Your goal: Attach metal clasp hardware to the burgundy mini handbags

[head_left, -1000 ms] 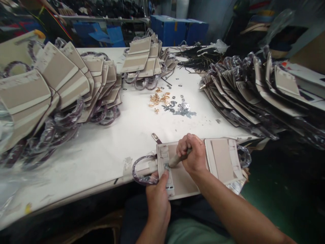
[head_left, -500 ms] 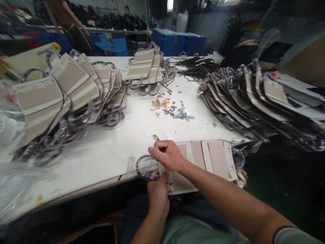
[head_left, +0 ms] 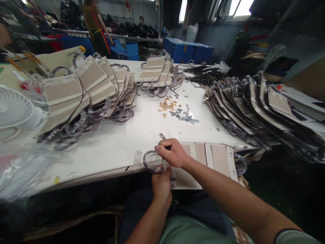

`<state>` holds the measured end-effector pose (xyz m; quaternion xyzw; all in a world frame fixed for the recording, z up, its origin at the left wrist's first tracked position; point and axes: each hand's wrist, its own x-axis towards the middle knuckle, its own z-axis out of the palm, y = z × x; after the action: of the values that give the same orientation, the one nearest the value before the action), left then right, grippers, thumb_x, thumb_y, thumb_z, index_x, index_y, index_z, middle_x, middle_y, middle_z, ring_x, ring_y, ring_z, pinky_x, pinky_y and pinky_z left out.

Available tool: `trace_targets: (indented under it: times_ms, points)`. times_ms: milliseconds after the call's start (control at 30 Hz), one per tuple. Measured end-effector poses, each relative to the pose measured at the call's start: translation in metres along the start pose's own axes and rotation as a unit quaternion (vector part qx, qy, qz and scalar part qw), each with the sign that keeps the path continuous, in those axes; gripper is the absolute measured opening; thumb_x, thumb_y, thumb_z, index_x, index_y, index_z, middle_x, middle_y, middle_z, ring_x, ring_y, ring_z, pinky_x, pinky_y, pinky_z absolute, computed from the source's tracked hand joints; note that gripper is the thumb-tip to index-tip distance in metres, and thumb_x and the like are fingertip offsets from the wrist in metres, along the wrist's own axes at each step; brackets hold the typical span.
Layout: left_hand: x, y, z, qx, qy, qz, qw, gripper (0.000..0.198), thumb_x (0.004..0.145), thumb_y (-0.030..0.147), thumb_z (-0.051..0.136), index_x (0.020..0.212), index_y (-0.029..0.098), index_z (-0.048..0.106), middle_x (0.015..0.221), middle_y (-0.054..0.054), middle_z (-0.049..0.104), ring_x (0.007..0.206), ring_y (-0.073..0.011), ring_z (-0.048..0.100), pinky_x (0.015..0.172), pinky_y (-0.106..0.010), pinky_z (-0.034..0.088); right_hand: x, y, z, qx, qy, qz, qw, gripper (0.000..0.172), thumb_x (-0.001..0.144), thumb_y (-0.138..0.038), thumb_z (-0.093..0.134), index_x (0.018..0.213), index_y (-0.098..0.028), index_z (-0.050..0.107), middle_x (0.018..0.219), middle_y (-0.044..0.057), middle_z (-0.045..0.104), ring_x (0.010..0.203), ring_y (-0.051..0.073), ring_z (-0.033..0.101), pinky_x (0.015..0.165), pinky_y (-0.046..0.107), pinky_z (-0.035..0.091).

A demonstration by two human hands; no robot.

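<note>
A flat beige bag panel point(head_left: 219, 161) lies across the front edge of the table, with a plastic-wrapped dark loop handle point(head_left: 146, 164) at its left end. My left hand point(head_left: 162, 184) is closed on that end from below, thumb on top beside the handle's base. Just above it, my right hand point(head_left: 174, 154) is wrapped round a slim tool; its slotted metal end point(head_left: 162, 136) and a bit of dark body show, but its kind is unclear. Between the hands, the working spot is mostly hidden by my fingers.
Gold-coloured hardware pieces point(head_left: 167, 104) and small silver plates point(head_left: 186, 116) lie mid-table. Bag panels with wrapped handles are piled left point(head_left: 99, 89), at the back point(head_left: 153, 69) and right point(head_left: 241, 105). A white fan point(head_left: 15, 106) stands far left. Another person point(head_left: 95, 28) is in the background.
My view has tilted up and turned slightly left, so the table's things sit further right and the fan shows more. Both hands keep nearly the same grip on panel and tool.
</note>
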<state>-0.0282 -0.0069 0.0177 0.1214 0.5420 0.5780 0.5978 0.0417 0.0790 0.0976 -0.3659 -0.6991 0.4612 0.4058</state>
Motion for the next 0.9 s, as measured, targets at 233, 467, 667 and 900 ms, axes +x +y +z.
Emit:
trace_targets:
  times_ms: [233, 467, 667, 900]
  points:
    - [0.001, -0.002, 0.001, 0.002, -0.001, -0.013, 1.0, 0.033, 0.064, 0.031, 0.086, 0.088, 0.01, 0.076, 0.068, -0.007, 0.074, 0.058, -0.0222, 0.07, 0.056, -0.031, 0.056, -0.017, -0.014, -0.016, 0.068, 0.105, -0.015, 0.992, 0.052, 0.099, -0.043, 0.059, 0.052, -0.021, 0.048, 0.05, -0.003, 0.047, 0.047, 0.012, 0.041, 0.05, 0.029, 0.032]
    - [0.001, 0.001, 0.002, -0.009, -0.005, -0.013, 1.0, 0.037, 0.061, 0.031, 0.089, 0.09, 0.01, 0.078, 0.079, -0.01, 0.078, 0.066, -0.0246, 0.074, 0.063, -0.033, 0.059, -0.03, 0.002, -0.01, 0.079, 0.173, -0.031, 0.981, 0.051, 0.1, -0.041, 0.059, 0.054, -0.022, 0.051, 0.053, -0.001, 0.051, 0.05, 0.014, 0.045, 0.051, 0.03, 0.036]
    - [0.004, -0.002, 0.003, -0.003, 0.0, -0.02, 1.0, 0.041, 0.058, 0.031, 0.089, 0.091, 0.009, 0.078, 0.077, -0.009, 0.078, 0.066, -0.0248, 0.074, 0.063, -0.034, 0.06, -0.031, 0.006, -0.01, 0.093, 0.193, -0.045, 0.976, 0.052, 0.101, -0.043, 0.056, 0.054, -0.021, 0.05, 0.054, -0.001, 0.051, 0.051, 0.012, 0.046, 0.053, 0.028, 0.038]
    - [0.001, 0.0, 0.002, -0.014, 0.003, -0.042, 0.999, 0.037, 0.059, 0.024, 0.087, 0.092, 0.009, 0.078, 0.079, -0.01, 0.078, 0.073, -0.0277, 0.076, 0.069, -0.036, 0.062, -0.029, 0.001, -0.036, 0.038, 0.173, 0.086, 0.98, 0.048, 0.096, -0.045, 0.058, 0.055, -0.021, 0.05, 0.047, -0.004, 0.05, 0.045, 0.012, 0.045, 0.049, 0.026, 0.035]
